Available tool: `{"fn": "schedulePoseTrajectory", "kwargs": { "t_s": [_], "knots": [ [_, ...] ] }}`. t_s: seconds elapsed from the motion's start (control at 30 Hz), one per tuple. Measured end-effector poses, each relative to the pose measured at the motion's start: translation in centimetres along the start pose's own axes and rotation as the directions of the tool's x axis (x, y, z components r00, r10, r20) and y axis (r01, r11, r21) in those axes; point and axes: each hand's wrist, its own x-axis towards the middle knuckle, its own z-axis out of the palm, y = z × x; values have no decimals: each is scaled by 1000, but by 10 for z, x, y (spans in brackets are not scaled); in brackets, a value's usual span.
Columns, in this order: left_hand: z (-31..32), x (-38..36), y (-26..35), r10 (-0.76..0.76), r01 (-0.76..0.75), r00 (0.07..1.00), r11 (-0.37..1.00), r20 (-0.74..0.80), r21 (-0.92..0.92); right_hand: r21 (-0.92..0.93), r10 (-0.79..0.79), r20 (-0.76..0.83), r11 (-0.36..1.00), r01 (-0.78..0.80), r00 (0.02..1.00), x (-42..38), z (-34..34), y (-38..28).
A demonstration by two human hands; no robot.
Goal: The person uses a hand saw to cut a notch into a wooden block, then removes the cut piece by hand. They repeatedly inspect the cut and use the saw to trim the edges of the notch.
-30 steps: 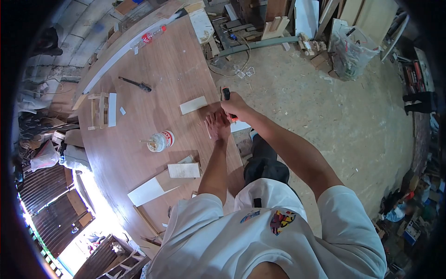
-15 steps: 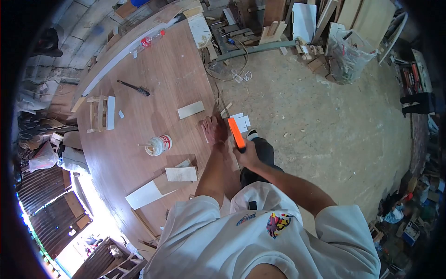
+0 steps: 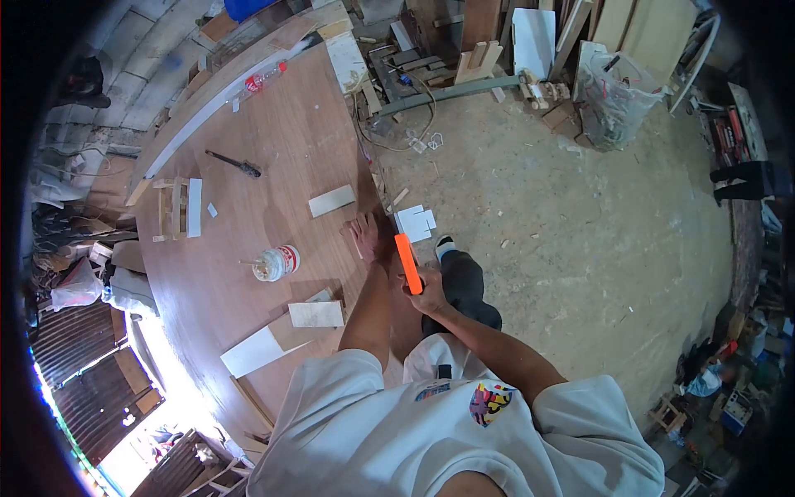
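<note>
Closed around an orange-handled tool (image 3: 409, 262), the right grip (image 3: 429, 291) is seen just below the centre of the frame, where the tool is held along the right-hand edge of the brown table (image 3: 265, 178). The left grip (image 3: 367, 238) is laid on the table a little higher and to the left, its fingers extended; whether anything is held beneath it cannot be told. The right half of the frame is filled by the concrete floor (image 3: 563, 248), the left-centre by the table. A bulging clear plastic bag (image 3: 617, 103) is set on the floor at upper right. Near the lower left of the table, a white board (image 3: 252, 354) is laid flat, with a pale block (image 3: 316, 314) placed near its upper right. A small wooden frame (image 3: 170, 209) is seen at the table's left side. On the floor, just right of centre, a white cut-out piece (image 3: 416, 223) is left flat. A clear jar (image 3: 276, 263) with a red-and-white label is stood left of the grips, and a red-labelled bottle (image 3: 265, 77) is laid at the table's upper edge. Smallest, a white scrap (image 3: 212, 210) is found beside the frame.
</note>
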Motion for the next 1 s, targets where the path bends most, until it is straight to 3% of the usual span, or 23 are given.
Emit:
{"fn": "schedulePoseTrajectory", "kwargs": {
  "t_s": [0.1, 0.17, 0.2, 0.27, 0.4, 0.47, 0.53, 0.6, 0.67, 0.73, 0.8, 0.83, 0.9, 0.93, 1.0],
  "knots": [
    [14, -1, -3, -45, 45, 998, 999, -42, -20, -14, 11, -8, 1000, -11, 1000, -1, 1, 6],
    [-3, 7, 3, -64, 67, 988, 998, 140, -15, 3, -87, 8, 996, 87, 996, -1, -3, 9],
    [-7, 6, 4, -64, 66, 988, 998, 143, -11, 7, -84, 8, 996, 84, 996, -5, -4, 14],
    [-13, 9, 7, -79, 89, 983, 994, 165, -58, 56, -98, 185, 994, 88, 978, -8, -4, 25],
    [-11, 6, 5, -6, 6, 1000, 1000, 16, -4, -9, -147, 93, 989, 148, 985, -3, -3, 18],
    [-11, 4, 6, 44, -42, 995, 999, -90, 27, 136, 128, 10, 982, -128, 992, -3, -4, 12],
    [-15, 10, 12, 19, -24, 989, 999, -143, -35, 183, 89, 41, 978, -95, 995, 6, -21, -15],
    [-20, 12, 17, -62, 55, 997, 989, -52, -137, 233, 145, 50, 960, -153, 988, 16, -43, -59],
    [-20, 13, 18, -58, 43, 993, 989, -101, -139, 166, 191, 56, 966, -198, 980, 37, -69, -101],
    [-17, 12, 17, -45, 24, 988, 990, -148, -142, -55, 156, -14, 986, -156, 988, 67, -102, -179],
    [-14, 11, 14, -18, 3, 991, 993, -133, -115, 19, 141, 138, 989, -144, 980, 84, -126, -191],
    [-15, 10, 14, -6, -9, 992, 993, -124, -118, 20, 149, 124, 988, -153, 981, 89, -134, -194],
    [-17, 10, 16, -66, 53, 996, 981, -67, -188, -65, 93, 335, 995, -75, 938, 95, -147, -202],
    [-16, 11, 17, -55, 42, 997, 981, -60, -191, -66, 99, 323, 994, -82, 941, 96, -150, -213],
    [-14, 11, 17, -81, 63, 992, 984, -100, -169, 118, 386, 408, 876, -467, 827, 98, -148, -233]
  ]
}}
